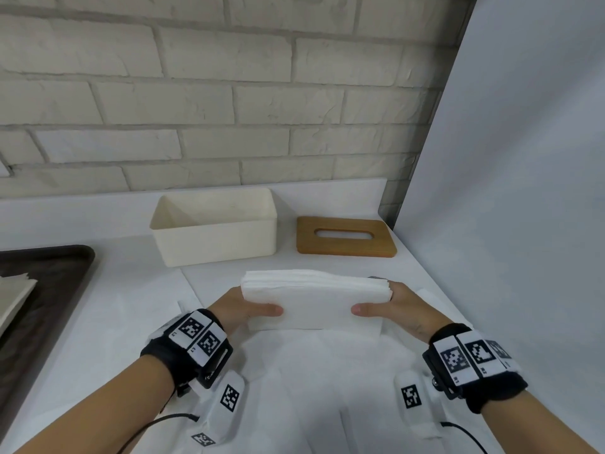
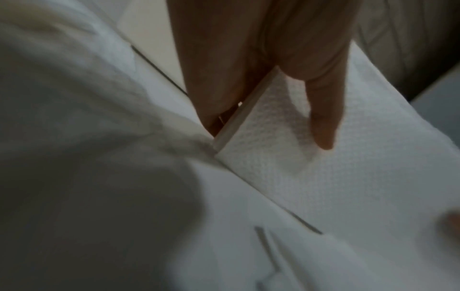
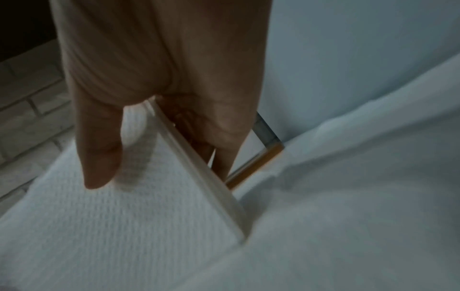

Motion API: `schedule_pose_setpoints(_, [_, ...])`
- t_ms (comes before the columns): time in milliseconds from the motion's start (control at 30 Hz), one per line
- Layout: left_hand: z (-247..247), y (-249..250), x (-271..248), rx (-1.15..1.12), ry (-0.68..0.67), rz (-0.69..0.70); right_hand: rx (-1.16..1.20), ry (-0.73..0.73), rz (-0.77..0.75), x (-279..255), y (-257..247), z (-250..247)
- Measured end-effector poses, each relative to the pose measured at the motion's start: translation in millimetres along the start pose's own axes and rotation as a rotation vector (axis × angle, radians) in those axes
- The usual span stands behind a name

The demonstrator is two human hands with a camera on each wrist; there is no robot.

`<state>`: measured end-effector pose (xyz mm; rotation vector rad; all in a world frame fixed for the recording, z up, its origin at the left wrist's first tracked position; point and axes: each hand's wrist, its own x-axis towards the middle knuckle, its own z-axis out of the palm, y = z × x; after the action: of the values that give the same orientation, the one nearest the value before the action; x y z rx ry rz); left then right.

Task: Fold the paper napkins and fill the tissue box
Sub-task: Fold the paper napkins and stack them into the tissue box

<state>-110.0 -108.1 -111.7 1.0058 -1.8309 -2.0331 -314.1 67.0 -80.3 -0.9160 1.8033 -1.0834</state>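
Note:
A thick stack of folded white napkins (image 1: pixel 316 296) is held just above the unfolded napkins (image 1: pixel 311 371) spread on the counter. My left hand (image 1: pixel 244 308) grips its left end, thumb on top and fingers underneath. My right hand (image 1: pixel 391 306) grips the right end the same way. The left wrist view shows my thumb on the stack (image 2: pixel 286 153), and the right wrist view shows the other thumb on the stack (image 3: pixel 139 206). The cream tissue box (image 1: pixel 214 226) stands open and empty behind the stack. Its wooden lid (image 1: pixel 345 237) with a slot lies flat to its right.
A dark tray (image 1: pixel 42 296) with a folded cloth or paper sits at the left edge of the counter. A brick wall (image 1: pixel 229 93) runs behind, and a pale panel (image 1: pixel 507 191) closes off the right side.

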Motion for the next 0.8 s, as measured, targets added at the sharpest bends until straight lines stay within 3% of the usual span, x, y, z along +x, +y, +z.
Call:
schedule_pose_setpoints(100, [8, 18, -7, 0.175, 0.108, 0.085, -0.218, 0.010, -0.121, -6, -25, -3])
schedule_pose_setpoints(233, [27, 62, -25, 0.436, 0.138, 0.286, -0.510, -0.020, -0.242, -12, -58, 6])
schedule_pose_setpoints(333, [34, 93, -36, 0.562, 0.174, 0.501, -0.488, 0.017, -0.248, -7, -72, 14])
schedule_pose_setpoints(433, [25, 105, -38, 0.344, 0.262, 0.595, -0.244, 0.039, -0.189, -2, -74, 15])
schedule_pose_setpoints(567, [18, 89, -36, -0.041, 0.166, 0.384, 0.007, -0.026, -0.172, 3, -74, 30])
schedule_pose_setpoints(633, [22, 82, -35, -0.103, 0.162, 0.337, 0.019, -0.046, -0.171, 8, -77, 46])
schedule_pose_setpoints(800, [19, 78, -40, -0.153, 0.305, 0.423, 0.084, -0.013, -0.214, 23, -87, 77])
